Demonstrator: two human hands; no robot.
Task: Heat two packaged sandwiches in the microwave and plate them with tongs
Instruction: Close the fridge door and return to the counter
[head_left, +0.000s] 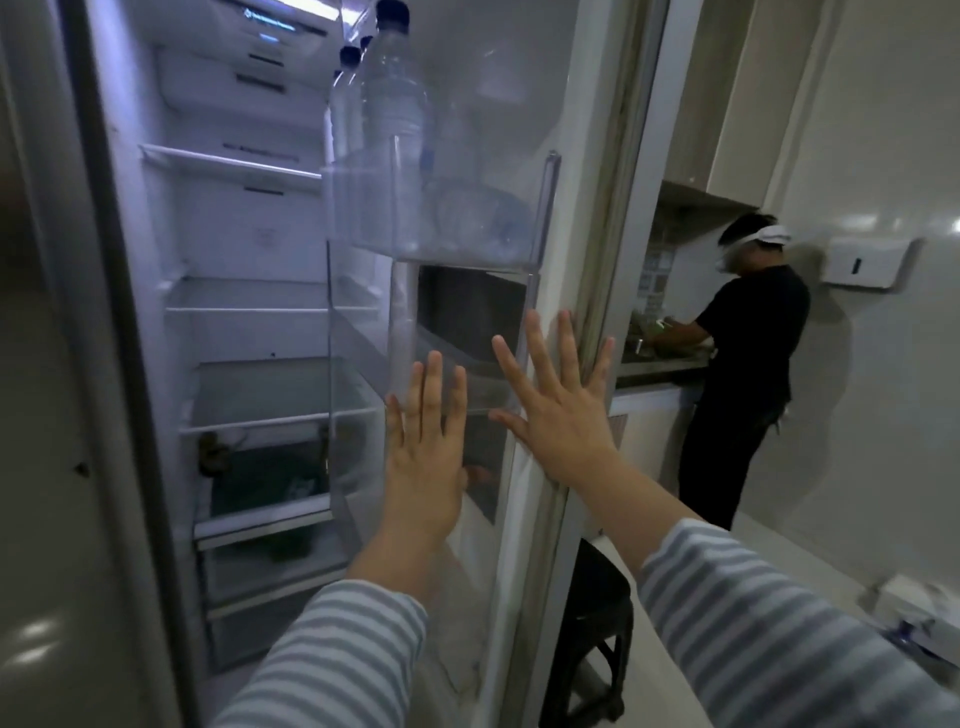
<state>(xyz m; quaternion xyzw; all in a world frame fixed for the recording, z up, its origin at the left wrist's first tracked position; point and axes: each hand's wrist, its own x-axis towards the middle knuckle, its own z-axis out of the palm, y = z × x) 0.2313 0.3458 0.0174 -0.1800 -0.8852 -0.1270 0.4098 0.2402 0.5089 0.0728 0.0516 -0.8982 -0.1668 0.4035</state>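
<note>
Both hands, the left hand (423, 447) and right hand (558, 415), press flat with fingers spread on the fridge door (519, 130); no sandwiches show on the shelves (275, 306) beyond, so the push should stay even and gentle to spare the door's bottles (395, 130).

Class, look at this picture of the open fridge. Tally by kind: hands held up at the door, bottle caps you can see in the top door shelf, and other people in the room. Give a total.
Hands: 2, the left hand and the right hand, both flat with straight fingers
Bottle caps: 2, one and another
Other people: 1, a person in black at the counter
Total: 5
</note>
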